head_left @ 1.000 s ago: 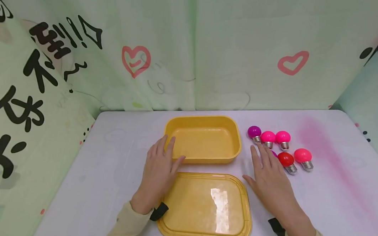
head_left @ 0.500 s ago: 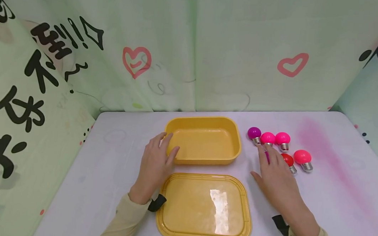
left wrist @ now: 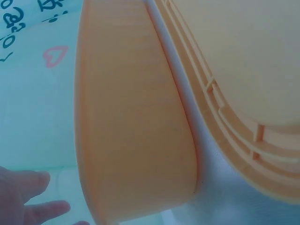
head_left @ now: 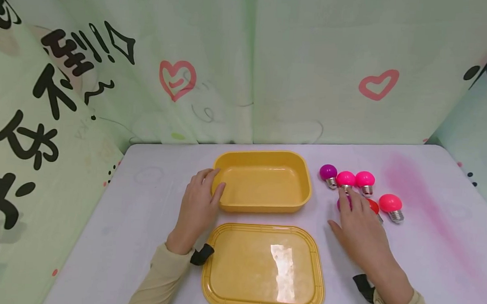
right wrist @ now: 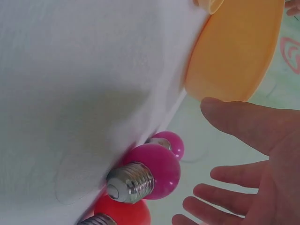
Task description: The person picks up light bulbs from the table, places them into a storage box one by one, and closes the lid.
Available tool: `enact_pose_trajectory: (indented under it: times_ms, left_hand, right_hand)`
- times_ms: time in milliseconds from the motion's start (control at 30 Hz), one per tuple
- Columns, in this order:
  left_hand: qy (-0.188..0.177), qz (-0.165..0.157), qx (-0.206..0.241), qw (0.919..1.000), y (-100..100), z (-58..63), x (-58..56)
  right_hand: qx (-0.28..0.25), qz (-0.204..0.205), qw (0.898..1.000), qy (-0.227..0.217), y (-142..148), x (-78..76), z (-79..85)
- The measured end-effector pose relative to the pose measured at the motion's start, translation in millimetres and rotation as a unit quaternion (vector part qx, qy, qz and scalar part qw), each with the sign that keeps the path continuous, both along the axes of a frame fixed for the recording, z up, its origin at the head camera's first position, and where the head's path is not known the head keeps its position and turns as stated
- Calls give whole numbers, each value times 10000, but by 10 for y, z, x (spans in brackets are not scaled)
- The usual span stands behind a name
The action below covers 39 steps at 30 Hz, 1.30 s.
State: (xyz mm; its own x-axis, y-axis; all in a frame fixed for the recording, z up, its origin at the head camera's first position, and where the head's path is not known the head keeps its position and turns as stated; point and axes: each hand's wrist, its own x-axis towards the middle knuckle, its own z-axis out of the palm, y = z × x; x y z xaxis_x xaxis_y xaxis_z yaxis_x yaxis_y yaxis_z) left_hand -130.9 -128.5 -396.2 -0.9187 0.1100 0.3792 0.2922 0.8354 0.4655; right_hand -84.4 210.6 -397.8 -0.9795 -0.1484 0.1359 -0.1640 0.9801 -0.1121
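Note:
My left hand (head_left: 197,207) is at the left end of a yellow plastic box (head_left: 265,208), fingertips right at its rim, fingers loosely bent. Above the small light bulbs hovers my right hand (head_left: 363,234), its fingers spread and nothing between them. Beneath its fingers, a magenta bulb (right wrist: 164,171) and a red bulb (right wrist: 124,211) are partly covered in the head view. Around them lie a purple bulb (head_left: 328,171), two pink bulbs, one at the middle (head_left: 346,178) and one beside it (head_left: 365,178), and a coral-pink bulb (head_left: 390,203). All have silver screw bases.
A flat yellow lid (head_left: 245,271) lies in front of the box, between my forearms. The white table (head_left: 140,220) has a pink stain on its right side. Green printed curtains (head_left: 297,81) hang behind and at the sides.
My left hand has shifted slightly left, from over the box's corner to its outer edge. My right hand has moved right, covering more of the red bulb. The bulbs lie as before.

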Motion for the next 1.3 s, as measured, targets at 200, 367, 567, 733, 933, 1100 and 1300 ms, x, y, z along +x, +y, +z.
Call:
enact_pose_trajectory:
  times_ms: [200,367,567,733,933,1100,1300]
  left_hand:
    - [-183,67,126,9997,-50,-24,-56]
    - [-387,100,394,9984,-96,-45,-103]
    - [-793,141,874,9929,-108,-75,-142]
    - [-901,133,1388,9861,-138,-123,-171]
    - [-1020,273,1850,9771,-185,-170,-225]
    - [-1436,389,2475,9574,-219,-190,-262]
    - [-1919,500,2978,9338,-231,-195,-298]
  right_hand:
    - [-43,-19,9999,108,15,-13,-25]
    - [-84,-60,9999,134,23,-21,-51]
    - [-54,-90,9999,77,39,-36,-72]
    - [-149,88,9998,85,53,-50,-89]
    - [-127,160,9998,69,59,-70,-92]
    - [-156,163,9997,-1,72,-91,-89]
    - [-71,214,9997,-51,92,-111,-85]
